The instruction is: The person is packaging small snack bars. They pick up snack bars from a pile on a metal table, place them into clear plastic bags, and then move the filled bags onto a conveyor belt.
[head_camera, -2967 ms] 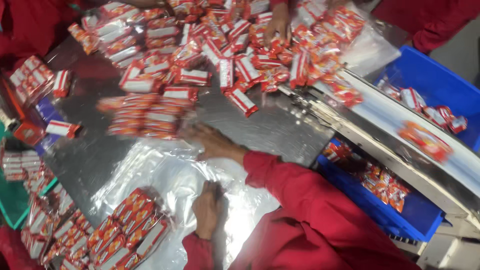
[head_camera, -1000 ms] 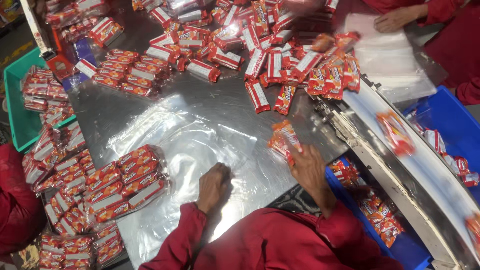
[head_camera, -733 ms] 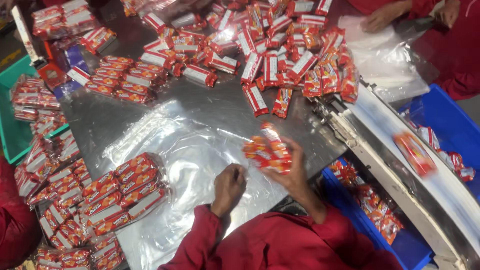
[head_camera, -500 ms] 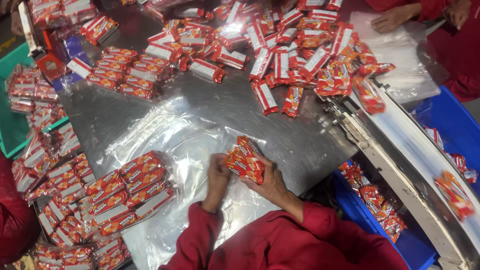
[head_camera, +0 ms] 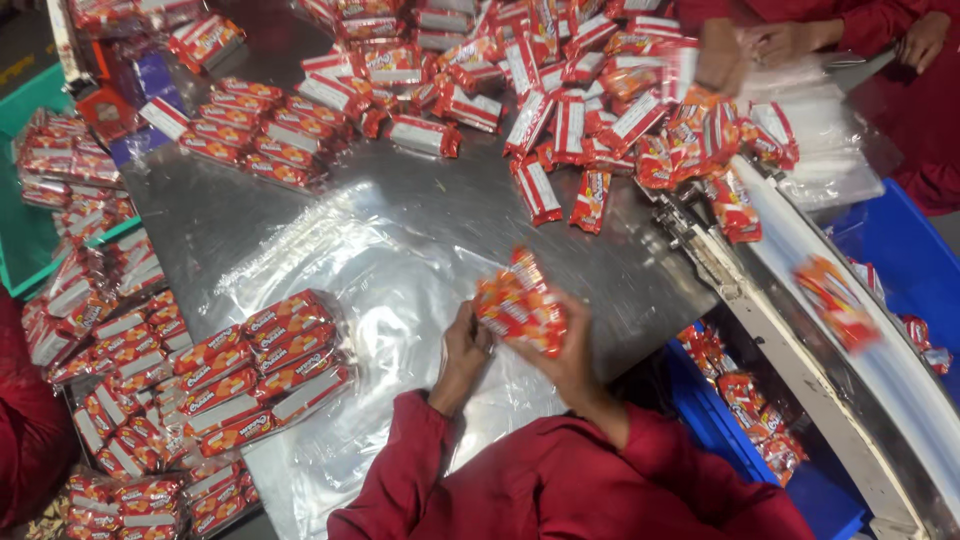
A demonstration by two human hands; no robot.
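Blurring snack packets [head_camera: 522,308], hands [head_camera: 466,345] beneath

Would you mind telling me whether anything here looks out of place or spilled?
Yes: several red packets lie loose in the blue bin beneath the conveyor, apparently fallen off it, unlike the neat bundled packs.

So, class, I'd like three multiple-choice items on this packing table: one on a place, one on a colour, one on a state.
1. Where does the bagged bundle of packets lie?
A left of the hands
B on the conveyor
C in the blue bin

2. What colour are the sleeves?
A green
B red
C white

3. What are the hands doing?
A resting flat
B both gripping packets
C both empty

Answers: 1 A, it sits on the clear plastic sheet. 2 B, both are red. 3 B, left hand and right hand clasp the red packets.
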